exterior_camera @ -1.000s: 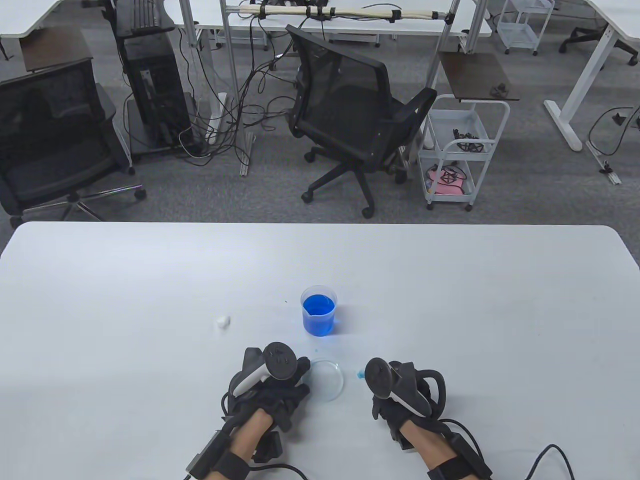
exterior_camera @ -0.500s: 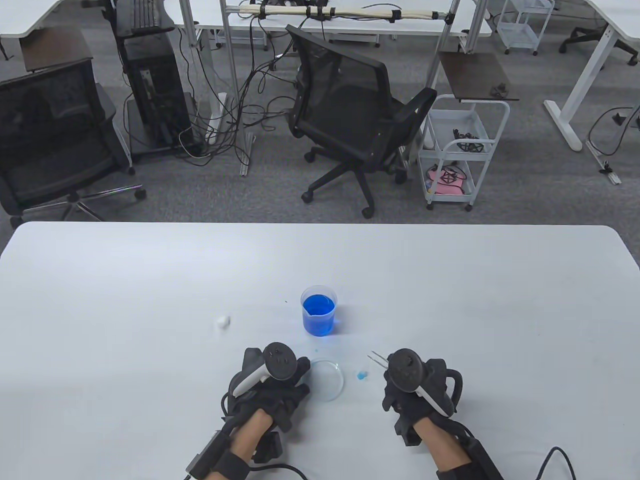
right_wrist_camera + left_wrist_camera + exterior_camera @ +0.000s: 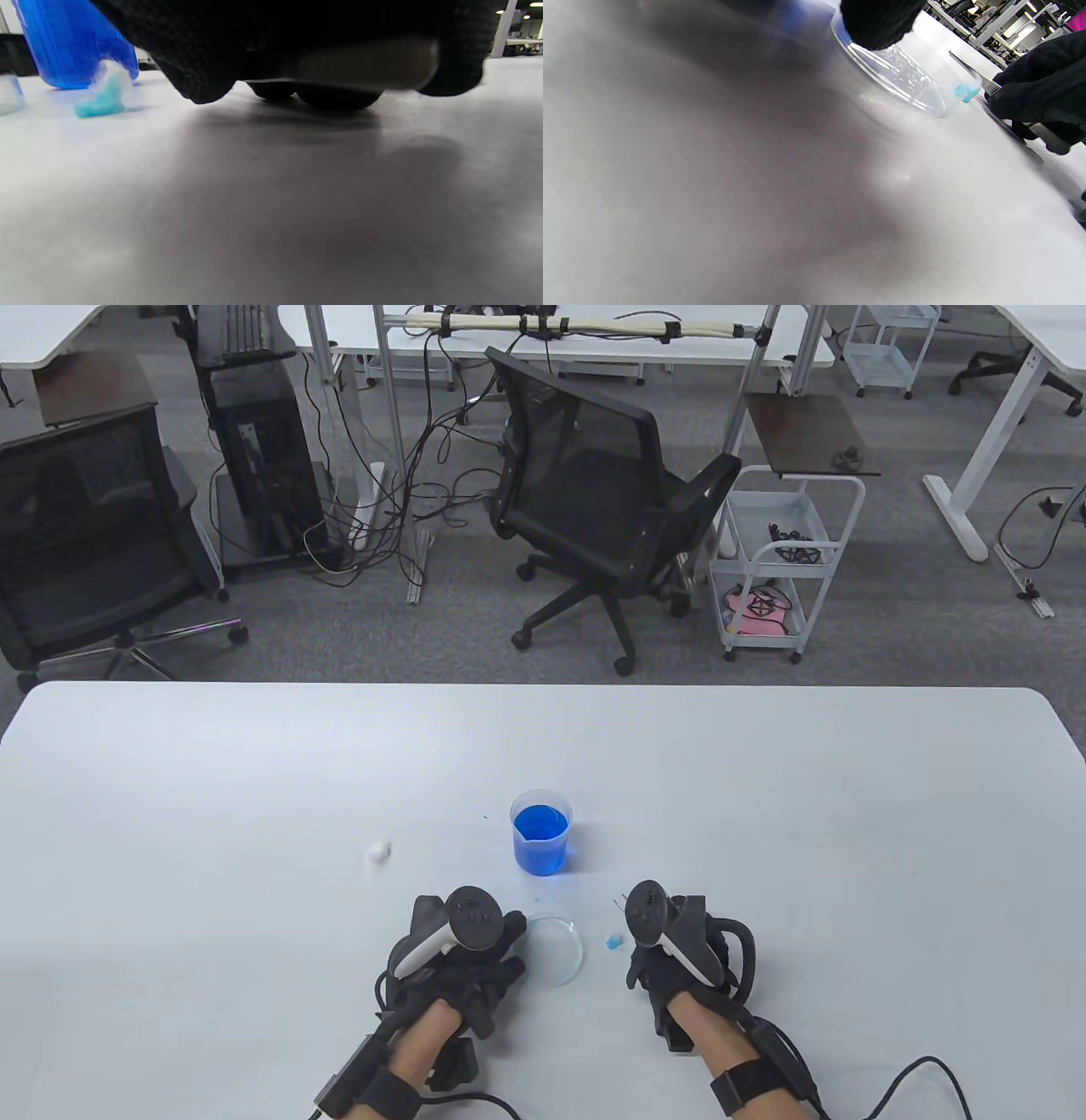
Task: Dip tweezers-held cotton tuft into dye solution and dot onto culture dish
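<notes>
A beaker of blue dye (image 3: 540, 836) stands mid-table. The clear culture dish (image 3: 560, 954) lies in front of it. My left hand (image 3: 488, 954) holds the dish at its left rim; one fingertip (image 3: 878, 21) rests on the rim (image 3: 903, 80). A blue-dyed cotton tuft (image 3: 612, 940) lies loose on the table just right of the dish, also in the right wrist view (image 3: 104, 99). My right hand (image 3: 653, 950) grips the tweezers (image 3: 969, 67) low over the table beside the tuft. Their tips (image 3: 618, 905) point away from me, empty.
A white cotton tuft (image 3: 377, 851) lies on the table to the left of the beaker. Small blue drops mark the table in front of the beaker. Glove cables trail off the near edge. Chairs and a cart stand beyond the far edge.
My right hand drew right, leaving the blue tuft on the table, then came back left next to it. The tweezers hold nothing. My left hand and the dish have not moved.
</notes>
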Motion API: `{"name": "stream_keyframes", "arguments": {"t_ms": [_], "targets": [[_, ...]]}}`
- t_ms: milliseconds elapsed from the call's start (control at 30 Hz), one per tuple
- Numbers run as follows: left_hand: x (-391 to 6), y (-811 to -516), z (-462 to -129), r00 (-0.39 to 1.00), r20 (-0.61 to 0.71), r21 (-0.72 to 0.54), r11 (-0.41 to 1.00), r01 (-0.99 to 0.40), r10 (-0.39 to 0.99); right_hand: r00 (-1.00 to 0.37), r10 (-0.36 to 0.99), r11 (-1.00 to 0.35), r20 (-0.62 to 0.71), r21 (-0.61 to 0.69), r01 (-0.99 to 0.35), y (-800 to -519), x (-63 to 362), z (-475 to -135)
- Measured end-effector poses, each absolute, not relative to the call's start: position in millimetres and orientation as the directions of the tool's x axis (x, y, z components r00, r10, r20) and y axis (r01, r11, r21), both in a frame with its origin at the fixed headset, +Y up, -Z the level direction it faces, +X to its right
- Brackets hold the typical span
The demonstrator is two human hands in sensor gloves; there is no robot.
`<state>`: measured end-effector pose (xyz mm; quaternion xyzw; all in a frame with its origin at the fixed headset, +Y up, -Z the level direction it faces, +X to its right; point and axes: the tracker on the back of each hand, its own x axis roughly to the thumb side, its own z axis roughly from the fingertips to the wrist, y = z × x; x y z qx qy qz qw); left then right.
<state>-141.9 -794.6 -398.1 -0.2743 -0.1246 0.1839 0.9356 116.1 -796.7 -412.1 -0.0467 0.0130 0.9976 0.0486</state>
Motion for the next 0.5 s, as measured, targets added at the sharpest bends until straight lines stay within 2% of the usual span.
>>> {"name": "stream_keyframes", "arguments": {"t_ms": [167, 300, 367, 500], "targets": [[-142, -795, -398, 0.898, 0.132, -0.560, 0.779, -0.280, 0.419, -0.993, 0.079, -0.996, -0.091, 0.041, -0.083, -798, 114, -411], [-144, -792, -398, 0.886, 0.145, -0.558, 0.776, -0.294, 0.440, -0.985, 0.147, -0.987, -0.084, 0.057, -0.152, -793, 122, -410], [-148, -784, -397, 0.864, 0.141, -0.540, 0.769, -0.342, 0.483, -0.978, 0.187, -0.981, -0.090, 0.033, -0.191, -786, 130, -408], [-172, -751, -394, 0.827, 0.159, -0.424, 0.793, -0.436, 0.540, -0.962, 0.260, -0.961, -0.078, -0.119, -0.250, -762, 154, -396]]}}
